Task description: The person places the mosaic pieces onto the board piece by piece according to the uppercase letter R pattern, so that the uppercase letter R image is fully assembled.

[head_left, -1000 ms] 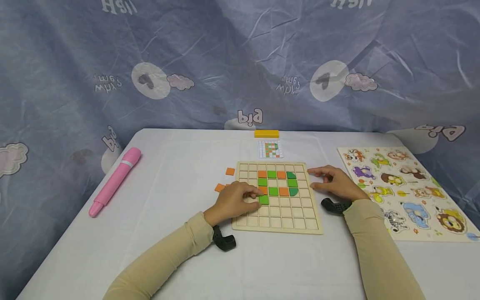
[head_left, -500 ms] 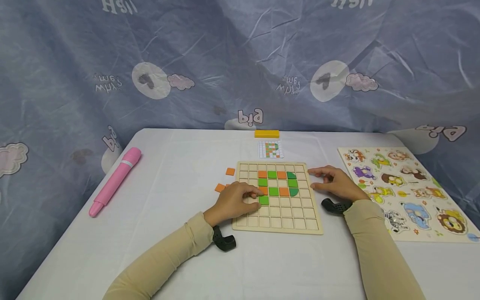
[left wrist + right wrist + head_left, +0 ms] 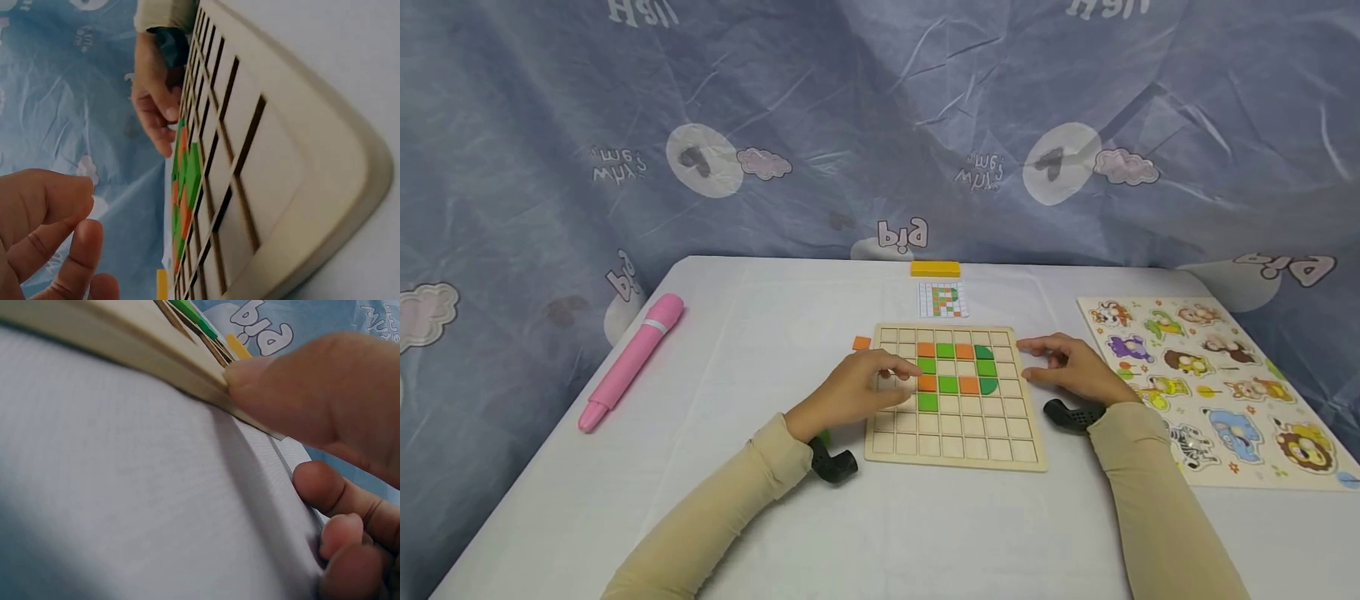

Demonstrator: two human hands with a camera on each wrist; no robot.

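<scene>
A wooden grid board (image 3: 981,448) lies on the table with orange and green square tiles and dark green curved tiles set in its cells. My left hand (image 3: 850,388) hovers over the board's left side, holding nothing, its fingertips left of the lowest green tile (image 3: 928,402). In the left wrist view that hand's fingers (image 3: 75,194) are raised off the board, bent a little. My right hand (image 3: 1075,368) rests at the board's right edge; in the right wrist view its thumb (image 3: 269,381) touches the rim. One loose orange tile (image 3: 861,342) lies left of the board.
Behind the board are a card (image 3: 943,300) with a coloured grid pattern and a yellow block (image 3: 935,269). A pink stick-shaped object (image 3: 631,363) lies at the left. An animal puzzle board (image 3: 1195,492) is at the right. Something green (image 3: 824,436) shows beside the left wrist.
My left hand has lifted off the tiles and shifted left, now covering the other loose orange tiles. My right hand stays at the board's edge.
</scene>
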